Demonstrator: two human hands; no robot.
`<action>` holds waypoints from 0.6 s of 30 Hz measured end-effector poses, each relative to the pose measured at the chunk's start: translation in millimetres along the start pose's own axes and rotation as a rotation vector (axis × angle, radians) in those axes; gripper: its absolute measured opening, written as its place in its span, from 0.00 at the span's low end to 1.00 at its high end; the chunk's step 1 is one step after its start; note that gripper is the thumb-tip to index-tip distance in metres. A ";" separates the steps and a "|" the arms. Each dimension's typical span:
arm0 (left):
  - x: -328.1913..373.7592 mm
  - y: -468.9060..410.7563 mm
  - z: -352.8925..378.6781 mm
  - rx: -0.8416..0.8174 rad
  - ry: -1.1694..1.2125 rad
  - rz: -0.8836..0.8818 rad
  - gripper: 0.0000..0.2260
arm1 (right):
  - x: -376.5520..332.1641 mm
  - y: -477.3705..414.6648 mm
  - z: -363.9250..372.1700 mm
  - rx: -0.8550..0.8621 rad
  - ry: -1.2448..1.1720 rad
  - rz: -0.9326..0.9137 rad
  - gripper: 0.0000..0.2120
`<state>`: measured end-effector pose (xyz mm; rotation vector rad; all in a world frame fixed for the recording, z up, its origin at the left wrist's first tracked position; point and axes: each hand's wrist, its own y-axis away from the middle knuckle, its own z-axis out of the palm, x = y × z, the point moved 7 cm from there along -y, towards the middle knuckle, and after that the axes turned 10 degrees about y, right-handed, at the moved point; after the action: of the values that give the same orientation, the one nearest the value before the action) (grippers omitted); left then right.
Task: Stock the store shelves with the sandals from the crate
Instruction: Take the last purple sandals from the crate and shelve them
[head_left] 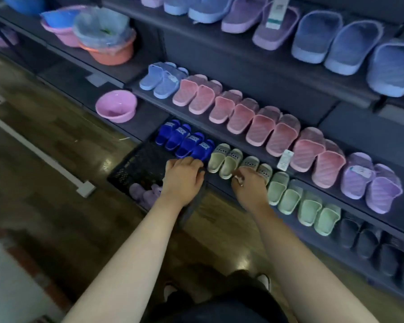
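Observation:
A black mesh crate (135, 167) stands on the floor against the bottom shelf (222, 185), with purple sandals (142, 194) inside it. My left hand (183, 177) is over the crate's right edge, fingers curled round a dark grey flat thing (191, 206) that hangs below it and looks like a sandal. My right hand (248, 188) is at the bottom shelf, fingers curled on a beige sandal with a grey strap (264, 172). Blue sandals (184, 142) and another beige pair (224, 159) stand to its left, and green sandals (296, 199) to its right.
Pink sandals (254, 120) and purple ones (371, 185) fill the shelf above. Blue and purple slippers (331, 40) fill the top shelf. Plastic basins (116, 106) sit on the shelves at the left. Black sandals (371, 241) line the bottom shelf's right end. The wooden floor (56, 183) lies to the left.

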<state>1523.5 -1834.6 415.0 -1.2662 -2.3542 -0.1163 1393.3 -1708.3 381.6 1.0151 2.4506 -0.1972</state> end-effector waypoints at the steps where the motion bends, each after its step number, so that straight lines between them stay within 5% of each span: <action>1: -17.5 2.7 -8.5 -0.009 -0.010 -0.001 0.11 | -14.7 0.7 11.0 -0.005 -0.008 0.010 0.07; 18: -263.5 -95.6 -63.8 -0.128 0.022 -0.117 0.13 | -146.8 -127.7 137.2 -0.060 -0.026 0.096 0.10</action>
<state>1592.6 -2110.1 370.7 -1.1773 -2.4352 -0.3209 1445.2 -1933.9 325.7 1.0941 2.3631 -0.1042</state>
